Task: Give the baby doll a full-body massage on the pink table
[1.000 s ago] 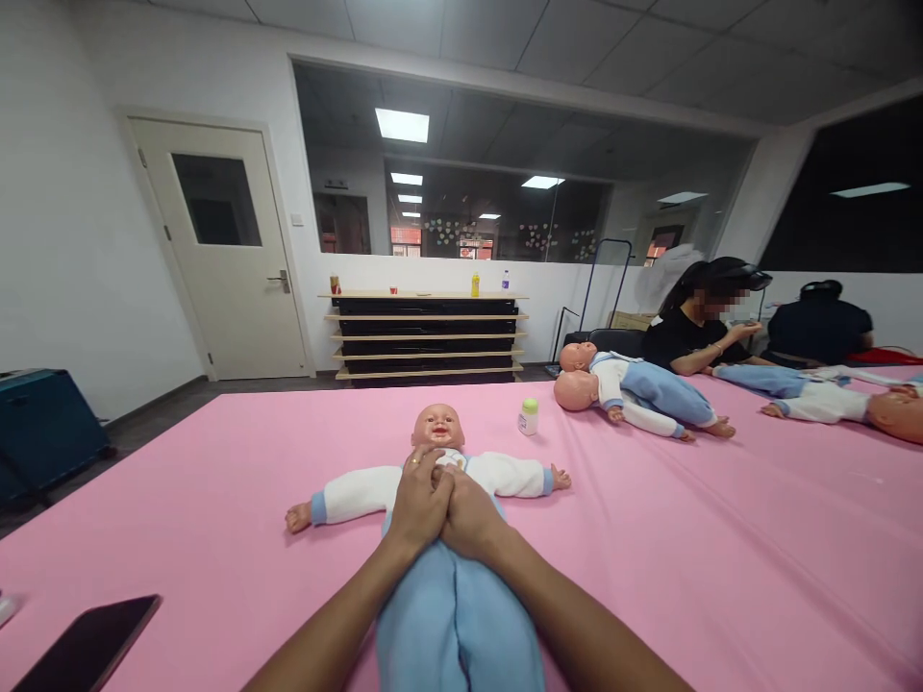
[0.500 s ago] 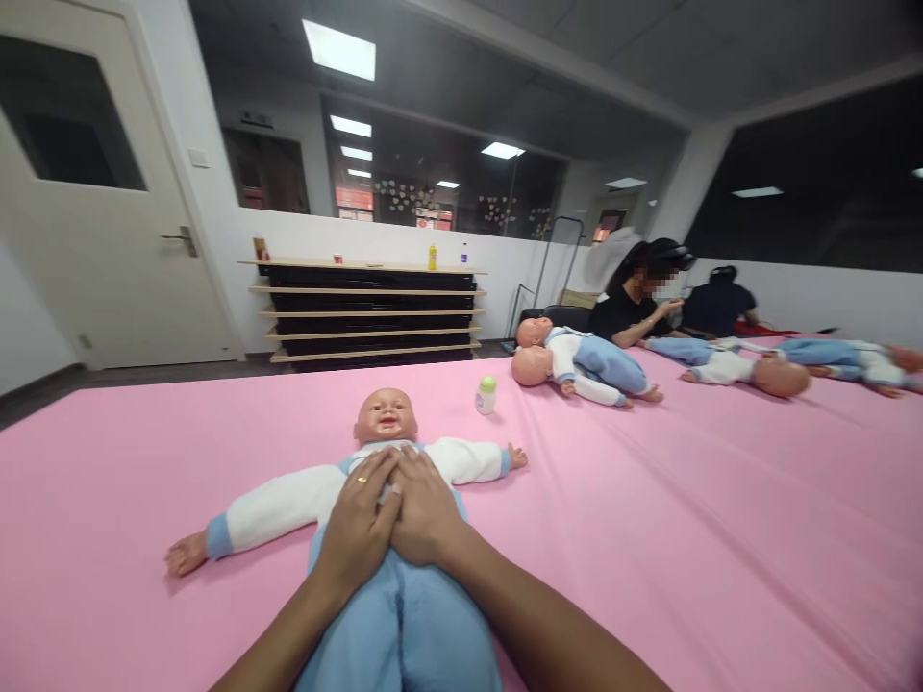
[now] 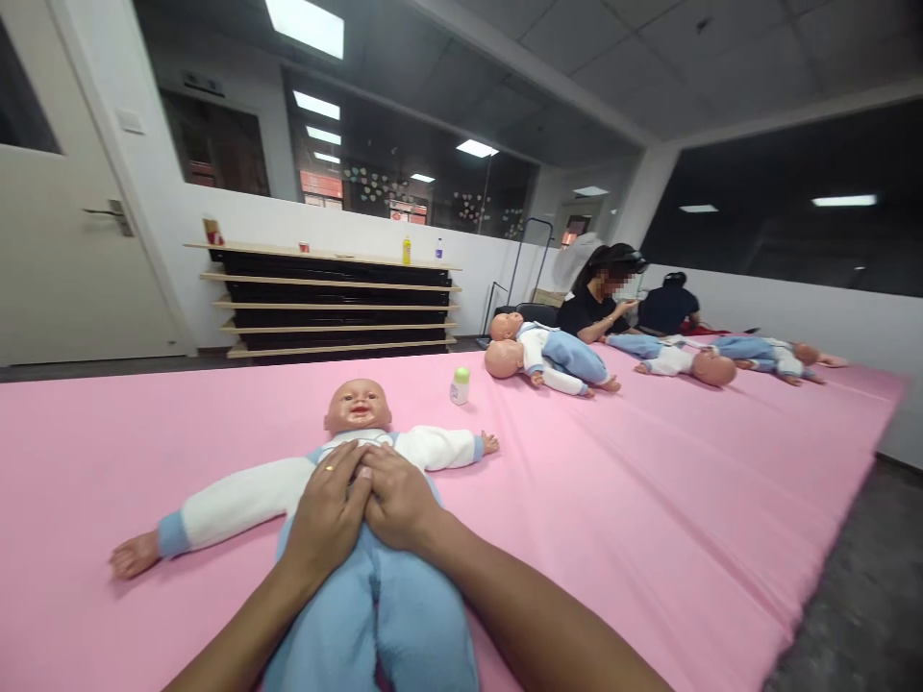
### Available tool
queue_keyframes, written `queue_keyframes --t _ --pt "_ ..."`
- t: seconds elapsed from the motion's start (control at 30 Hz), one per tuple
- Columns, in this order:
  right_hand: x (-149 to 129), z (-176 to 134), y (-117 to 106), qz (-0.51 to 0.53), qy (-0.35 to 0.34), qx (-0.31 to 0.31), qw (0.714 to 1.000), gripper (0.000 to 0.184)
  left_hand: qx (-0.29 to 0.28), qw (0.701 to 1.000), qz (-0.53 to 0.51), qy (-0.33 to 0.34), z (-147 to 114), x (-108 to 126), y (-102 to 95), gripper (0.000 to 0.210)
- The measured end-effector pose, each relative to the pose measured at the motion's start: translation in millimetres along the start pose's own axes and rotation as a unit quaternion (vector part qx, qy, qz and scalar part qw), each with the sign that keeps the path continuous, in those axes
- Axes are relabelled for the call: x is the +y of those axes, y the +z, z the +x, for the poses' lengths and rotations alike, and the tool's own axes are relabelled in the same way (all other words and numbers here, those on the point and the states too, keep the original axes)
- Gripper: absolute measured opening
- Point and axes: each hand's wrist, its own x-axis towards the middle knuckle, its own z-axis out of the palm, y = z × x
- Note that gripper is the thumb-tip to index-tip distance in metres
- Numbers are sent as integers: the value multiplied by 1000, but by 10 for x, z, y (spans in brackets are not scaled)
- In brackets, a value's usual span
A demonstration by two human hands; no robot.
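With both grips released, we rest our left hand (image 3: 330, 507) and right hand (image 3: 401, 495), touching, on the supine baby doll (image 3: 414, 586); a green-capped white bottle (image 3: 460, 387) stands near its head.

White-and-blue doll outfit (image 3: 418, 601), pink tablecloth (image 3: 612, 509), green cap (image 3: 461, 373)

A pale door (image 3: 79, 279) stands at far left, beside a white wall (image 3: 266, 221) whose long dark window (image 3: 433, 125) shows bright rectangular lights (image 3: 307, 27) in its glass. Below it runs a low rack (image 3: 332, 293) of black layers and pale boards, while a second window (image 3: 785, 226), equally dark, sits at right. A pink-covered bench (image 3: 649, 481) spreads across the near side, grey floor (image 3: 858, 567) past its right edge.
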Motion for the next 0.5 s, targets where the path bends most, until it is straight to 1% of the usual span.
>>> queue_keyframes --t 0.13,0.33,0.43,0.5 --pt "-12 9 -7 21 -5 8 1000 49 1 1000 -2 -1 -4 50 -18 43" --pt "8 7 12 24 4 11 1000 50 5 1000 -6 -5 -6 106 -35 40" --pt "56 32 40 30 -5 2 1000 52 18 1000 16 12 -4 180 -59 40" --pt "52 47 57 32 6 2 999 49 17 999 35 33 -17 266 -94 41"
